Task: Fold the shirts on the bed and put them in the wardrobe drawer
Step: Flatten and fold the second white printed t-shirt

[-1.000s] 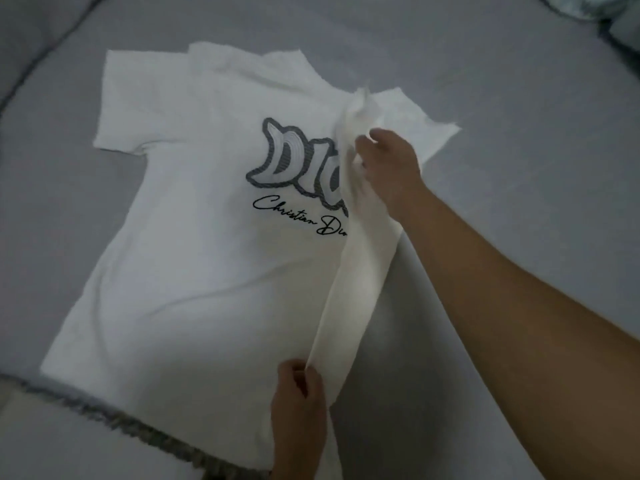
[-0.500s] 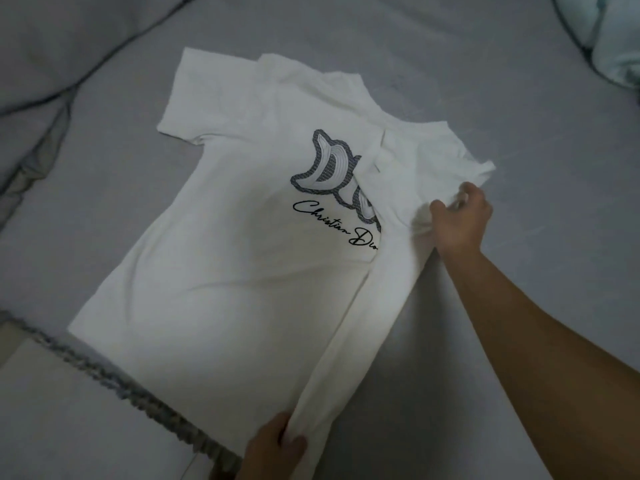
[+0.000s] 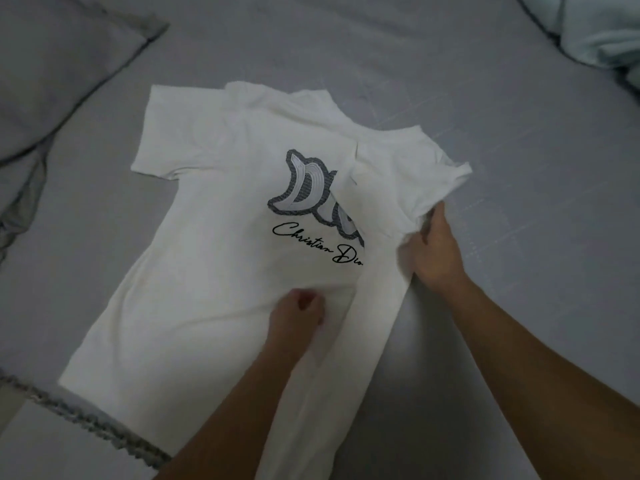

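Shirt (image 3: 221,258) side flap now laid over the print (image 3: 304,188); sleeve gripped by right hand (image 3: 437,251), body pressed by curled left hand (image 3: 298,315); first fold done.

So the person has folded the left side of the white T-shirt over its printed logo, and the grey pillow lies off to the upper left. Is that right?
Not quite. In the head view it is the right side of the white T-shirt that is folded over the printed logo, where the right hand grips the cloth. The grey pillow does lie off to the upper left.
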The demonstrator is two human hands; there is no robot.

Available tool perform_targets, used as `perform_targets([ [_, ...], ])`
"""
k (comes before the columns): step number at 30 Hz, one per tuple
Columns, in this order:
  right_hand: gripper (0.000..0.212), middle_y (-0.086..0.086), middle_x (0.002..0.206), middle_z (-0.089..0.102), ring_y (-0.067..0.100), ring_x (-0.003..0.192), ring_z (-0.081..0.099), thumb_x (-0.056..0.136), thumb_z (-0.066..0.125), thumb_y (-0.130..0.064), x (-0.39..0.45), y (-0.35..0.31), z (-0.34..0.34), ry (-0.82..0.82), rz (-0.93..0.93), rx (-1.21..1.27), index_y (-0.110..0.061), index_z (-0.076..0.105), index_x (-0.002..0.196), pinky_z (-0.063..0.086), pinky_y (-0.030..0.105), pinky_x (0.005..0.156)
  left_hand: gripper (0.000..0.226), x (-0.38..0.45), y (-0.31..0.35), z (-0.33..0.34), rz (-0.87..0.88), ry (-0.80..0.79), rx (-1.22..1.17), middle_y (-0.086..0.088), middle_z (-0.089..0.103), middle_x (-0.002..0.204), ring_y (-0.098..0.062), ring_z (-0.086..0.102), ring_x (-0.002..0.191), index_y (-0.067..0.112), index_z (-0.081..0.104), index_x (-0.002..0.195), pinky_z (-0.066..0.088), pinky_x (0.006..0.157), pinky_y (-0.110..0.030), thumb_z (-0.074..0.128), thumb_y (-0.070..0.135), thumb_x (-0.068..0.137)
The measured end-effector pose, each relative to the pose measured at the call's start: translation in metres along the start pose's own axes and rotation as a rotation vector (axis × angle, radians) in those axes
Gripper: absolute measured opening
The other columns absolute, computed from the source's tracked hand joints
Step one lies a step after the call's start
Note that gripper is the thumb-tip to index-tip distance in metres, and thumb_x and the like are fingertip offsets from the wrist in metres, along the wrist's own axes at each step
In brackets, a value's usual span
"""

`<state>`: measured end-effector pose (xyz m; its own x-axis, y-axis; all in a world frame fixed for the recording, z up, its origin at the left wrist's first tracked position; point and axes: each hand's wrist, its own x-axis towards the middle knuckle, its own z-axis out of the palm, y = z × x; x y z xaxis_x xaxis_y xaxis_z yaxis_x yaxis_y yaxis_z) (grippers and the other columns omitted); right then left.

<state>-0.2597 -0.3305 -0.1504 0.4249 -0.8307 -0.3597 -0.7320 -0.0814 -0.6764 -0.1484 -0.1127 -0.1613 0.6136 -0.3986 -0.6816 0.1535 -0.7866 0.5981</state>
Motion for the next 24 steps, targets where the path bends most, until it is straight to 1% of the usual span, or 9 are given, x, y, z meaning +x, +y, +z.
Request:
perform_targets([
  [2,0.029,0.013,0.12,0.052,0.027,0.107,0.051,0.094,0.047,-0.006,0.002,0.007,0.001,-0.029,-0.082,-0.065,-0.001,0.048,0.122,0.042,0.043,0.095,0.012,0.039,0.046,0.008,0.003,-0.005,-0.235,-0.003,0.074,0.075,-0.023,0.068,0.074,0.016,0.07,0.083,0.058,0.077,-0.036,0.068,0.026,0.089],
  [3,0.028,0.016,0.126,0.049,0.03,0.112,0.049,0.096,0.047,-0.008,0.003,0.012,0.003,-0.05,-0.103,-0.095,0.0,0.049,0.123,0.041,0.045,0.099,0.014,0.058,0.067,0.011,0.002,-0.011,-0.344,-0.006,0.073,0.075,-0.024,0.068,0.073,0.012,0.069,0.082,0.058,0.075,-0.038,0.07,0.024,0.088],
  [5,0.043,0.015,0.15,0.038,0.029,0.134,0.038,0.1,0.046,-0.014,0.0,0.02,0.004,-0.071,-0.107,-0.107,-0.005,0.043,0.142,0.027,0.036,0.117,0.024,0.089,0.103,0.018,-0.045,-0.004,-0.463,-0.009,0.071,0.071,-0.025,0.069,0.07,0.008,0.067,0.079,0.057,0.065,-0.034,0.074,0.029,0.085],
  [7,0.05,0.008,0.16,0.026,0.02,0.146,0.026,0.104,0.043,-0.02,-0.003,0.026,0.004,-0.042,-0.071,-0.055,-0.012,0.033,0.152,0.014,0.018,0.114,0.031,0.112,0.126,0.023,-0.112,0.027,-0.493,-0.009,0.068,0.063,-0.024,0.066,0.057,0.009,0.064,0.074,0.051,0.053,-0.03,0.076,0.037,0.082],
  [10,0.045,-0.004,0.147,0.042,0.016,0.137,0.038,0.104,0.044,-0.02,-0.001,0.032,0.004,0.035,-0.067,0.027,-0.013,0.041,0.149,0.019,0.006,0.106,0.035,0.131,0.139,0.027,0.009,0.124,-0.244,-0.003,0.058,0.054,-0.02,0.054,0.045,0.014,0.063,0.073,0.039,0.047,-0.024,0.069,0.047,0.084],
  [14,0.041,0.008,0.144,0.05,0.025,0.13,0.047,0.101,0.048,-0.021,0.01,0.024,0.005,0.09,0.01,-0.029,-0.013,0.051,0.142,0.032,0.033,0.112,0.04,0.15,0.155,0.017,0.216,0.343,0.056,0.004,0.049,0.061,-0.027,0.054,0.065,0.013,0.053,0.073,0.041,0.06,-0.033,0.064,0.051,0.081],
  [19,0.034,0.006,0.12,0.065,0.018,0.109,0.059,0.095,0.049,-0.006,0.045,0.003,0.001,0.384,0.298,0.389,-0.011,0.06,0.127,0.045,0.036,0.103,0.068,0.184,0.205,0.02,0.227,0.062,0.242,-0.002,0.064,0.098,-0.025,0.064,0.088,0.007,0.058,0.111,0.052,0.075,-0.033,0.075,0.059,0.071],
  [21,0.034,0.004,0.117,0.066,0.015,0.105,0.061,0.093,0.053,-0.01,0.063,-0.004,-0.004,0.453,0.402,0.501,-0.013,0.059,0.127,0.047,0.034,0.102,0.052,0.191,0.217,0.022,0.215,-0.005,0.231,-0.002,0.066,0.087,-0.025,0.065,0.084,0.01,0.062,0.097,0.057,0.077,-0.035,0.08,0.052,0.071],
  [24,0.04,0.003,0.115,0.066,0.017,0.103,0.063,0.088,0.064,-0.024,0.088,-0.015,-0.013,0.427,0.399,0.549,-0.017,0.058,0.127,0.05,0.036,0.098,0.017,0.192,0.227,0.016,0.356,-0.022,0.101,-0.002,0.062,0.073,-0.02,0.061,0.068,0.016,0.062,0.077,0.05,0.06,-0.029,0.076,0.027,0.078],
])
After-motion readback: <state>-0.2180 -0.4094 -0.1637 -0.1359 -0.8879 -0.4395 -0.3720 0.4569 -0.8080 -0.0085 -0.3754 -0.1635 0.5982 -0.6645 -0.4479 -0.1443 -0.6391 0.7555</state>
